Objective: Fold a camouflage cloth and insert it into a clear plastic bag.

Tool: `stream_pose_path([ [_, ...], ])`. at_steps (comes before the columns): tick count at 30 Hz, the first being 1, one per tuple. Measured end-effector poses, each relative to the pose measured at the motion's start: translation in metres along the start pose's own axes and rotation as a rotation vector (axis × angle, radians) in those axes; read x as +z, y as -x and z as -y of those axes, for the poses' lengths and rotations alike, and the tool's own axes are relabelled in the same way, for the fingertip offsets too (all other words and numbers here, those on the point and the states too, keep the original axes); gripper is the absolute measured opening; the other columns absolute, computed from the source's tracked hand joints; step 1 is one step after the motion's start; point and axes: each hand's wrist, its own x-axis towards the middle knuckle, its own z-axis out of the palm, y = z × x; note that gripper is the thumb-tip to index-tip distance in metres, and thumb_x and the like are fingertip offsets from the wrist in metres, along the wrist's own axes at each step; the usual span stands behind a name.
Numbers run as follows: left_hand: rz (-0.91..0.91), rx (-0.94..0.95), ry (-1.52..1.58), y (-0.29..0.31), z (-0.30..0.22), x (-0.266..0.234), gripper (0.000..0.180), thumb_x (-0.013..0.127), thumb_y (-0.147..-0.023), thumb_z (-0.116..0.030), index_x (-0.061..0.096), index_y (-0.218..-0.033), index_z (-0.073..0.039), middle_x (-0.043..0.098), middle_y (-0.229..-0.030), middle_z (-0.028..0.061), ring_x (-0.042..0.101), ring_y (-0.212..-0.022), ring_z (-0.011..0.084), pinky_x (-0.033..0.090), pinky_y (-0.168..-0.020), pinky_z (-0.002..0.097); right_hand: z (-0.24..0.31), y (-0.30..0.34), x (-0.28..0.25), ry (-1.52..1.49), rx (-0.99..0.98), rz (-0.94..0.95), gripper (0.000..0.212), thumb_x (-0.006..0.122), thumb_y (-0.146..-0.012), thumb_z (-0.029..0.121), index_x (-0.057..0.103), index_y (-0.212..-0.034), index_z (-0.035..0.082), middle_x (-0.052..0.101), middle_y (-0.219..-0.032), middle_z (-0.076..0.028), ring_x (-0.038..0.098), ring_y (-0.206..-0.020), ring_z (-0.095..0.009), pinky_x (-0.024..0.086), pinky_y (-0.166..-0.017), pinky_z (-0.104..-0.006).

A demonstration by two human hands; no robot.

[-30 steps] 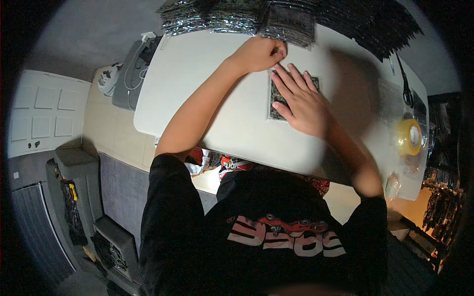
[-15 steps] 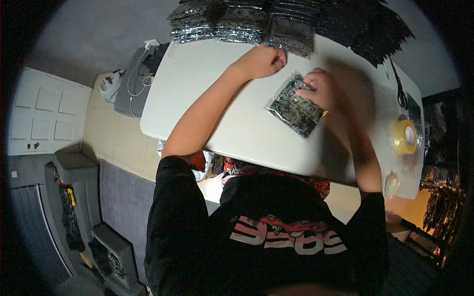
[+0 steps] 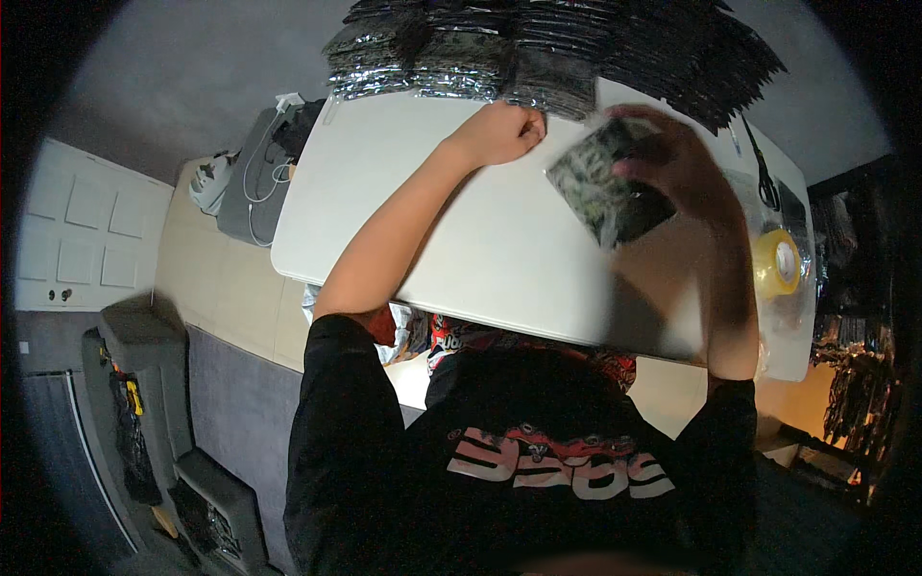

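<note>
My right hand (image 3: 663, 158) grips a flat clear plastic packet (image 3: 595, 187) by its upper right side. Folded dark green-and-grey camouflage-patterned material shows through the plastic; motion blurs both hand and packet. The packet is tilted above the white table (image 3: 461, 230). My left hand (image 3: 504, 132) rests on the table in a loose fist, just in front of the stacked packets, and nothing shows in its fingers.
Overlapping rows of dark, shiny packets (image 3: 461, 58) line the table's far edge. On the right side lie scissors (image 3: 765, 178) and a roll of yellowish clear tape (image 3: 776, 262) on clear plastic. A grey seat with a white cable (image 3: 252, 182) stands left of the table.
My right hand has shifted slightly away and to the right, taking the packet up from the table. My left hand stays curled in nearly the same place.
</note>
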Motion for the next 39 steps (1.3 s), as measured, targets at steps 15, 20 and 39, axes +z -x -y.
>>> stream_pose_path([
  [15,-0.018,-0.056,-0.013,0.001,-0.002,0.001,0.016,0.064,-0.095,-0.021,0.076,-0.097,-0.010,0.077,-0.087,0.0130,0.075,-0.082,0.0367,0.059,-0.081,0.0454,-0.059,0.038,0.109,0.887,-0.093,-0.084,0.061,0.068,-0.101,0.032,0.051,-0.148,-0.003,0.049,-0.154,-0.029,0.046,-0.143,-0.045,0.039,-0.119,-0.0563],
  [20,-0.038,-0.054,-0.080,0.001,-0.005,0.003,0.017,0.063,-0.096,-0.023,0.076,-0.096,-0.013,0.076,-0.083,0.0105,0.074,-0.079,0.0357,0.059,-0.080,0.0452,-0.065,0.041,0.113,0.884,-0.132,-0.117,0.066,0.063,-0.104,0.040,0.047,-0.152,-0.002,0.041,-0.161,-0.027,0.041,-0.146,-0.049,0.037,-0.116,-0.0649],
  [39,0.001,-0.080,-0.154,0.007,-0.040,0.020,0.034,0.059,-0.104,-0.037,0.076,-0.106,-0.008,0.075,-0.093,0.0207,0.073,-0.089,0.0417,0.058,-0.082,0.0517,-0.072,0.040,0.111,0.827,-0.086,-0.137,0.071,0.063,-0.103,0.044,0.044,-0.157,0.002,0.036,-0.165,-0.028,0.038,-0.148,-0.052,0.033,-0.120,-0.0636],
])
